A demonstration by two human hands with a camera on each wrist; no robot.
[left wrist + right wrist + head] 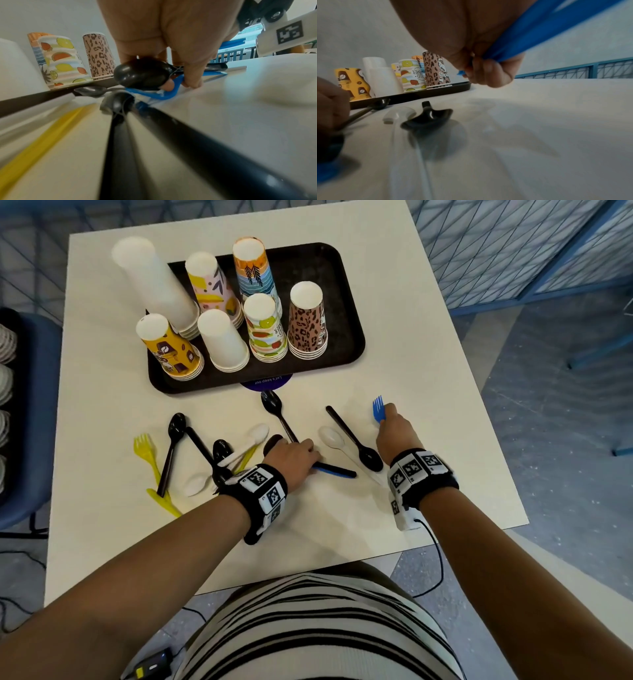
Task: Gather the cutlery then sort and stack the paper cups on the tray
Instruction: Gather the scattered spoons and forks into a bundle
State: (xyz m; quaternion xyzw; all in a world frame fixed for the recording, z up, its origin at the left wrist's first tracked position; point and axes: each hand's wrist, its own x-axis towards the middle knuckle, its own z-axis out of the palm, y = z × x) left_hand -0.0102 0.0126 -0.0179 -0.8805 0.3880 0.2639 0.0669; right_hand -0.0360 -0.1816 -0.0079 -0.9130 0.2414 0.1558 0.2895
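A black tray (346, 302) at the back of the table carries several upside-down stacks of paper cups, among them a tall white stack (154, 282) and a leopard-print stack (306, 323). Loose plastic cutlery lies in front of it: a yellow fork (147, 453), black spoons (277, 412) and white spoons (334, 440). My left hand (294, 455) rests low on the table, fingers curled round a black spoon (142, 75) and a blue utensil (161, 93) whose handles stick out to the right. Further right, my right hand (394, 429) pinches a blue fork (377, 407), tines up.
The white table (428, 371) ends close to my right wrist and at my body. A blue chair (34, 405) stands to the left. A purple sticker (267, 381) peeks from under the tray. A cable (435, 549) hangs off the front edge.
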